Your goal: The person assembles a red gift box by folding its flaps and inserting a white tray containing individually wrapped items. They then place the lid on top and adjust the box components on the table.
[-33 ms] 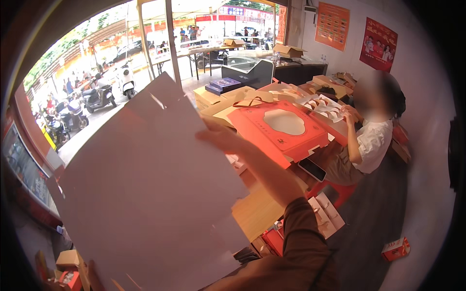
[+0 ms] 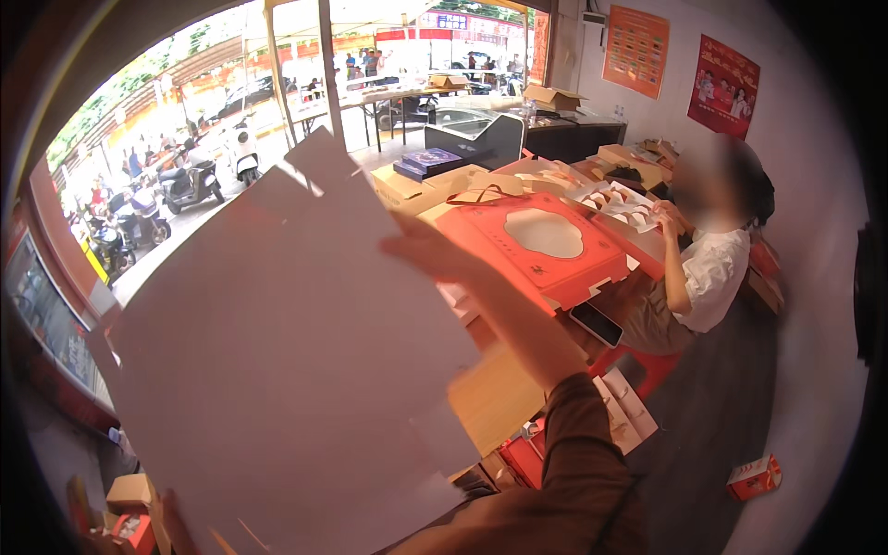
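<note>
A large pale grey cardboard box blank (image 2: 277,361) with slits and flaps along its edges hangs tilted in front of me, filling the left and middle of the view. My right hand (image 2: 425,248) grips its upper right edge, slightly blurred, with the brown sleeve reaching in from below. At the blank's lower left edge, blurred fingers of my left hand (image 2: 174,523) show in part; their grip is unclear. Beyond my right arm lies a red box (image 2: 472,236) with a scalloped window and a ribbon handle.
A seated person (image 2: 717,268) in a white top handles a tray (image 2: 622,205) at the right. A phone (image 2: 597,324) lies near the red box. Brown cartons (image 2: 393,190) stand behind. A small red box (image 2: 754,478) sits on the floor. Scooters (image 2: 190,180) are parked outside.
The blank's top corner has shifted slightly up and right, its flap opening wider at the slit. My right hand has moved a little to the right with it.
</note>
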The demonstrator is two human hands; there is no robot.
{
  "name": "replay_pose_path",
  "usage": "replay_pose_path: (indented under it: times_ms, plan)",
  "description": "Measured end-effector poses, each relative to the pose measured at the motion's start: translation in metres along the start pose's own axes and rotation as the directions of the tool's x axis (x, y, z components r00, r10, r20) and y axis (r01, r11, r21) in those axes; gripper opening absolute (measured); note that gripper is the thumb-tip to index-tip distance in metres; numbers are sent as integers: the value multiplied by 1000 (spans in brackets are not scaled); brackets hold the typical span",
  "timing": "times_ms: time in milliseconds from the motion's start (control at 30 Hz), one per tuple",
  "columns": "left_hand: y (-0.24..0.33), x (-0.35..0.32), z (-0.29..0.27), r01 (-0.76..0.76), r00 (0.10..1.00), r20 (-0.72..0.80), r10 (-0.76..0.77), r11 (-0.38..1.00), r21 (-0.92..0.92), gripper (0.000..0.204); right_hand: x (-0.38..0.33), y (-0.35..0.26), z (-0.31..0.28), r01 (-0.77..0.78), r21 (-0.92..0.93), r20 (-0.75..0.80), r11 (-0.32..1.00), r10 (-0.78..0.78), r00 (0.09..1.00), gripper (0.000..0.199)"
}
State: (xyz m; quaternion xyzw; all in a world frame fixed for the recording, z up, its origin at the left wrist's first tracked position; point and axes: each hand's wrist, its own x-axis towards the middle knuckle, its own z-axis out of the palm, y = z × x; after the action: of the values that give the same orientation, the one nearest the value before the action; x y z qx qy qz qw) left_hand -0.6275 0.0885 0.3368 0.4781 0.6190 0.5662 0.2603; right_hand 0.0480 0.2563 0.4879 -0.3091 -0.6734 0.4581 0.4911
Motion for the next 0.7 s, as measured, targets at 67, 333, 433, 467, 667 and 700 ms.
replay_pose_path:
  times_ms: [67, 333, 433, 467, 667, 700]
  plan:
    - [12, -9, 11, -13, 999, 49, 16, 998, -58, 53, 5, -31, -35, -129, -66, -114, 989, 121, 986, 53]
    - [59, 0, 124, 13, 937, 330, 120, 927, -375, 52, -63, -44, -147, -223, -290, -442, 931, 77, 894, 58]
    - [81, 8, 182, 60, 898, 412, 155, 884, -464, 48, -87, -47, -189, -222, -293, -485, 930, 55, 873, 59]
    - [91, 11, 201, 60, 885, 433, 171, 881, -470, 47, -93, -48, -208, -193, -304, -487, 933, 22, 873, 58]
    - [134, 66, 271, -165, 895, 297, 333, 866, -473, 41, -91, -109, -277, 176, -481, -466, 859, -420, 778, 47]
    - [155, 78, 280, -331, 859, 259, 443, 864, -378, 38, -92, -133, -271, 135, -568, -491, 812, -466, 736, 44]
